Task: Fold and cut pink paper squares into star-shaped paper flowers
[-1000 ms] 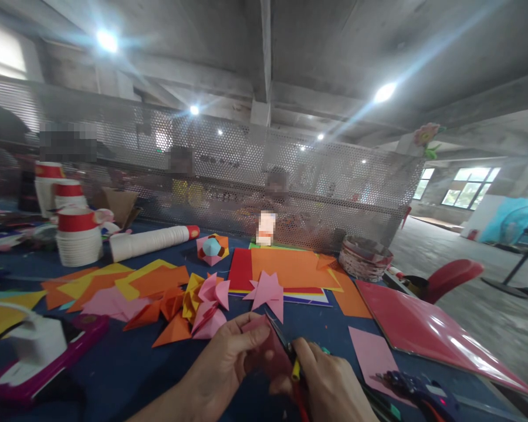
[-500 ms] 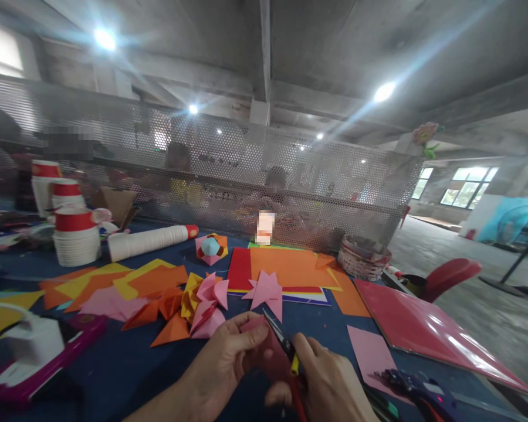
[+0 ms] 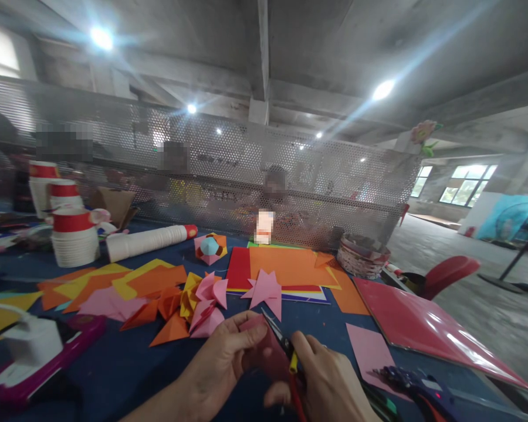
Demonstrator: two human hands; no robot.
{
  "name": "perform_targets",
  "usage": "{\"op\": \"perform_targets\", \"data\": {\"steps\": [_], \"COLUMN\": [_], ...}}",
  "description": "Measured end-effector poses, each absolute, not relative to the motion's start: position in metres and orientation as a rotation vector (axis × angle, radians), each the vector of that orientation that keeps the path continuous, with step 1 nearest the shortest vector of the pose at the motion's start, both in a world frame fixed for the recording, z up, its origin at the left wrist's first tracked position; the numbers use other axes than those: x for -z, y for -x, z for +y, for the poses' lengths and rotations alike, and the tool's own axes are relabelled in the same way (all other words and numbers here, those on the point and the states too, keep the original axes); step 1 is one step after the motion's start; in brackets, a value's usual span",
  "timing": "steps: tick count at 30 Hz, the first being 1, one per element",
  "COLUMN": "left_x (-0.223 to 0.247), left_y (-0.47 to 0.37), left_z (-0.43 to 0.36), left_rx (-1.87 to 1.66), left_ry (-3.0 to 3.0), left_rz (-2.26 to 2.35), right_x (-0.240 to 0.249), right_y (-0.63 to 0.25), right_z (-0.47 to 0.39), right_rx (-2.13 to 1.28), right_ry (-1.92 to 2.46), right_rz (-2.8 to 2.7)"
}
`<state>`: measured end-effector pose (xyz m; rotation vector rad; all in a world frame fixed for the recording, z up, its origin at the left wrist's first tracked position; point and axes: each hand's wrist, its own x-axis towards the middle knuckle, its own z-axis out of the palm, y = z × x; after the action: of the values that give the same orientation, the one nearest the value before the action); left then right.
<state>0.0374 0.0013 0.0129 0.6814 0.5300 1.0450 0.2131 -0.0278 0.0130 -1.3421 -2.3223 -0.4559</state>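
Observation:
Low in the middle of the head view, my left hand [image 3: 226, 357] pinches a dark pink piece of paper [image 3: 270, 351] between thumb and fingers. My right hand [image 3: 328, 375] grips a pair of scissors [image 3: 280, 334] with yellow and red on the handles. Their blades point up and left, along the paper's upper right edge, close to my left fingertips. Whether the blades are parted is hard to make out. Just beyond my hands lie a pink folded paper star [image 3: 267, 291] and a cluster of pink, yellow and orange folded pieces [image 3: 196, 305].
Sheets of orange paper [image 3: 286, 266], a glossy red pack [image 3: 435, 328] and a glue gun [image 3: 416, 384] lie to the right. Leftward are stacked paper cups [image 3: 74, 240], and a purple power strip [image 3: 77, 337] with a white plug. A perforated metal screen [image 3: 229, 187] stands behind.
My hands, the paper and the scissors keep nearly the same pose. The whole view has shifted very slightly.

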Motion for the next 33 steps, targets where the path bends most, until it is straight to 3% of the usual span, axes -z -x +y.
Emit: {"op": "perform_targets", "data": {"steps": [33], "left_x": [-0.0139], "left_y": [-0.0410], "left_z": [-0.0043], "left_rx": [-0.970], "left_ry": [-0.743], "left_rz": [0.508], "right_x": [-0.0182], "right_y": [-0.2114], "right_z": [-0.0322], "right_rx": [0.288], "right_ry": [1.480], "right_rz": [-2.371]}}
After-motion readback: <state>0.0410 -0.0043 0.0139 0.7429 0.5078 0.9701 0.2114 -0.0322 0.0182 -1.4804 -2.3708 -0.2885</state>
